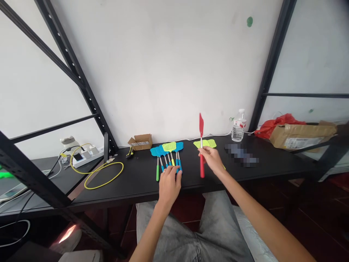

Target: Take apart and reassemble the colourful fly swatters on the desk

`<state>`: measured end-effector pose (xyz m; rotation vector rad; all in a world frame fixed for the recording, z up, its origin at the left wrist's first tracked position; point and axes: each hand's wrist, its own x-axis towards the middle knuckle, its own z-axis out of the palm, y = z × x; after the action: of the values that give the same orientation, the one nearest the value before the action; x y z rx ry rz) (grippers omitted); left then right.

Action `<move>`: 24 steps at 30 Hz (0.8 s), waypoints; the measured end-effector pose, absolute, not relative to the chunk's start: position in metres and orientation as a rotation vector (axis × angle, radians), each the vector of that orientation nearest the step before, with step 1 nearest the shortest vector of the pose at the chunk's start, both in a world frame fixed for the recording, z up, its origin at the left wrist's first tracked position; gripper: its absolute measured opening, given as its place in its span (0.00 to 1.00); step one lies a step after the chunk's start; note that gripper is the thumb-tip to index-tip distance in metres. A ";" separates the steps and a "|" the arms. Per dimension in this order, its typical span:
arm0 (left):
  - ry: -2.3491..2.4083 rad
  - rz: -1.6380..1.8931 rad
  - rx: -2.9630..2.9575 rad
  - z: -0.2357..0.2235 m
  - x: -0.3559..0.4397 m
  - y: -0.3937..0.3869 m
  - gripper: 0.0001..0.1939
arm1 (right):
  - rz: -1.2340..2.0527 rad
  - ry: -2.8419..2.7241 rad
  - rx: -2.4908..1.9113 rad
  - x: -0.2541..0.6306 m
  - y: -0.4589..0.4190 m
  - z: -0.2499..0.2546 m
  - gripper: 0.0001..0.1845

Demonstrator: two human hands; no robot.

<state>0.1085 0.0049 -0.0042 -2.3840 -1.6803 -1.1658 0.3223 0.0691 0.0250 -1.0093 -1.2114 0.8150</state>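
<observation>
Upright above the black table, a red fly swatter is gripped near the top of its handle by my right hand; its head is seen nearly edge-on. Just behind it on the table lie yellow-green fly swatters, their handles largely hidden by my right hand. My left hand rests with fingers stretched over the handle ends of a fanned row of fly swatters. That row has several blue swatters, a yellow-green swatter on top, and a green handle at its left.
A small open cardboard box stands by the wall. Left are a yellow cable and a power strip. To the right stand a water bottle and a larger carton. Black metal frame posts rise at both sides.
</observation>
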 end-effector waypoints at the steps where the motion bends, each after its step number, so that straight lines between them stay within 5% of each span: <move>1: -1.685 -1.081 -2.320 -0.007 0.103 0.008 0.21 | 0.737 -1.252 -1.054 0.334 0.073 0.031 0.15; 9: -1.825 -0.750 -2.189 -0.028 0.087 0.026 0.29 | 0.055 -1.588 -1.568 0.370 0.096 0.034 0.13; 24: -1.858 -0.782 -2.197 -0.030 0.087 0.022 0.27 | -0.270 -1.903 -2.000 0.335 0.092 0.005 0.15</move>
<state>0.0871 0.0222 -0.0301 -2.1965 -1.8577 -0.7823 0.3354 0.0924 0.0047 -1.9996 -1.9033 -0.2699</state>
